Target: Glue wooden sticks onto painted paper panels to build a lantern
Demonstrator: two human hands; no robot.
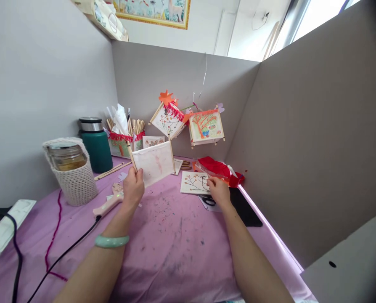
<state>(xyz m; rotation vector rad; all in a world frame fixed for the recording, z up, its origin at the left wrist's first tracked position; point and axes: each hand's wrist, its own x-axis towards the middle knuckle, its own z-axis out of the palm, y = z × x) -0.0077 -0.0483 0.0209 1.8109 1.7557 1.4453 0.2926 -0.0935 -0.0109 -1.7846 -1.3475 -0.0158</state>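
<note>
My left hand [133,186] is closed on a white paper panel [154,163] framed by two wooden sticks, holding it upright above the pink table cover [172,244]. A green bangle sits on that wrist. My right hand [218,190] rests with fingers pinched at the right edge of a white card [194,182] painted with a branch pattern, which lies flat on the table. What the fingers pinch is too small to name. Red tasselled material [218,168] lies just behind that hand.
Two painted paper lanterns [188,122] hang at the back. A holder of wooden sticks [125,134], a green flask [96,145], and a jar in a crocheted sleeve [70,170] stand at the left. A pink glue gun [110,202] with black cord lies nearby. Grey partitions enclose the desk.
</note>
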